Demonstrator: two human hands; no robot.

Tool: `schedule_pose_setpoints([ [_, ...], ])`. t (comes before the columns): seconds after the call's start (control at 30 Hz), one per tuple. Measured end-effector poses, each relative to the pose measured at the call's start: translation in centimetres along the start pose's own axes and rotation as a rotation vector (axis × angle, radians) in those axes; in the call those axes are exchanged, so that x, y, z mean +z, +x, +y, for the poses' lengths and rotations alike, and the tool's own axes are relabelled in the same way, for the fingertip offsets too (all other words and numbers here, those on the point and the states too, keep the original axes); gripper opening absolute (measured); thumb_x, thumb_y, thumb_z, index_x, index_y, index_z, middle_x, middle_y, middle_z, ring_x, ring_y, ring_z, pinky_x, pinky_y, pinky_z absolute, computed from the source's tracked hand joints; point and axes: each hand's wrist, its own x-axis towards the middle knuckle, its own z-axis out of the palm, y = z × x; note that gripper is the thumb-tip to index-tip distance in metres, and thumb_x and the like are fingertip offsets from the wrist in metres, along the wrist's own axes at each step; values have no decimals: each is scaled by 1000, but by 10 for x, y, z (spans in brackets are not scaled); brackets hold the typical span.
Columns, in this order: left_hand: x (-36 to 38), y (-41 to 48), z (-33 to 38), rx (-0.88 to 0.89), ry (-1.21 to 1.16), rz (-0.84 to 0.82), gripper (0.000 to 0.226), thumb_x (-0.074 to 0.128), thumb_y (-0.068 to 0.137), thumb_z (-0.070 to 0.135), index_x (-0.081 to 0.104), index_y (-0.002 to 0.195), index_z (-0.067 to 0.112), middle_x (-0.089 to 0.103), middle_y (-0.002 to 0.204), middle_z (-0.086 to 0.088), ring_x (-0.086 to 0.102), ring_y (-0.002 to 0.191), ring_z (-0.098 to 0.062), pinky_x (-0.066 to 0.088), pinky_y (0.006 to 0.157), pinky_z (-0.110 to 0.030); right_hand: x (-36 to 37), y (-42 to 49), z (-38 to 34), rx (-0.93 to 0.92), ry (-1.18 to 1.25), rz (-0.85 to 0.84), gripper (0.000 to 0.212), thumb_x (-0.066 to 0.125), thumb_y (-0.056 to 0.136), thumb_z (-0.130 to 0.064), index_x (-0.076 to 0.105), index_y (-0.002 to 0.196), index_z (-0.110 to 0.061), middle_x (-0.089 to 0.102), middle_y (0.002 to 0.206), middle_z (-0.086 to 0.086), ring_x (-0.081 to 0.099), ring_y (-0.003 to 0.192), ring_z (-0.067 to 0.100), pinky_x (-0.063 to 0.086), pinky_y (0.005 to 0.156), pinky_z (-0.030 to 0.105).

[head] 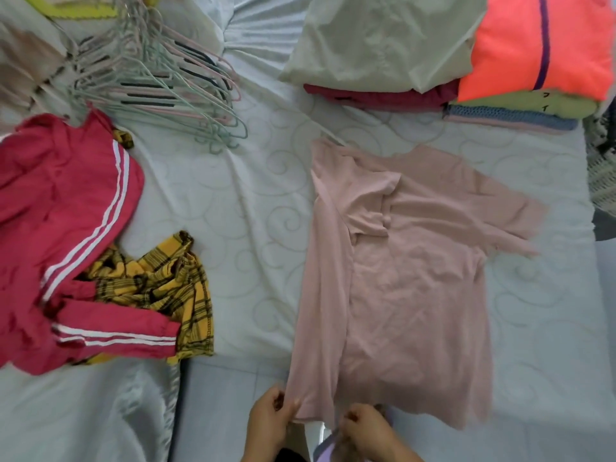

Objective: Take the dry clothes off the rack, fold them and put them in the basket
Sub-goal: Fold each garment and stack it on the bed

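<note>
A pale pink t-shirt (410, 278) lies spread on the white bed sheet (246, 208), its left side folded inward and one sleeve sticking out to the right. At the bottom hem my left hand (271, 421) pinches the shirt's lower left corner. Beside it, my right hand (365, 431) grips the hem a little to the right. A red jacket with white stripes (63, 241) lies crumpled at the left over a yellow plaid garment (166, 288). No rack or basket can be clearly made out.
A heap of pastel hangers (160, 85) lies at the upper left. Folded stacks sit at the top right: a white piece (380, 45) on a dark red one (380, 96), and a bright orange piece (536, 45) on others. A pale mesh object (603, 168) shows at the right edge.
</note>
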Motion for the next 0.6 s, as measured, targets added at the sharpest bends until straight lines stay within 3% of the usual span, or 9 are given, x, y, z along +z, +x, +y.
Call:
schedule_pose_setpoints([
  [0.03,-2,-1,-2,-19,29,3,15,72,70,18,59,68,11,64,58,-2,58,55,-16,47,56,-29,-6,1,0,-4,-9,36,19,51,84,-12,57,69,-21,58,56,-11,54,50,-2,53,67,21],
  [0.1,-6,-2,0,-42,133,-4,14,68,77,16,56,71,16,63,64,-2,57,59,-15,45,60,-27,-28,5,-7,-79,60,101,26,51,88,-5,55,65,-17,60,50,-6,56,47,2,49,52,19],
  [0.2,-11,3,22,90,303,68,18,62,81,25,46,79,31,58,85,1,55,73,-13,43,68,-24,-77,11,-45,-150,223,290,26,50,93,-4,55,70,-14,62,63,1,56,55,12,43,47,14],
  [0.3,-9,14,63,379,326,78,13,52,85,32,50,98,34,51,100,8,54,87,-9,42,78,-21,-122,29,-84,-234,308,505,17,53,92,-9,56,76,-14,65,78,10,62,73,27,54,70,36],
  [0.33,-6,19,78,463,362,46,26,47,83,35,53,107,28,48,104,9,53,94,-10,39,80,-18,-132,37,-97,-250,316,550,12,54,91,-11,58,80,-14,66,85,12,62,80,30,53,78,42],
  [0.4,-2,33,107,579,403,27,37,45,83,32,55,116,18,43,106,11,49,103,-11,32,80,-12,-151,51,-125,-273,375,597,4,56,90,-15,57,89,-11,65,94,13,60,87,30,50,86,44],
  [0.47,-2,53,135,620,373,17,31,50,87,25,55,116,15,43,105,10,50,104,-11,33,83,-12,-164,69,-156,-257,483,647,19,62,87,-23,57,95,-7,63,93,11,60,89,29,49,88,45],
  [0.53,-6,76,162,620,341,24,30,53,90,21,55,118,13,47,107,5,50,104,-13,38,89,-17,-173,85,-184,-235,607,642,24,67,84,-26,59,88,-4,60,79,8,57,73,24,51,73,42],
  [0.6,-14,97,189,594,327,47,31,55,92,20,53,122,11,51,112,0,50,102,-10,37,86,-15,-178,90,-201,-226,686,624,13,67,83,-17,61,77,-8,56,68,4,47,60,16,39,57,27],
])
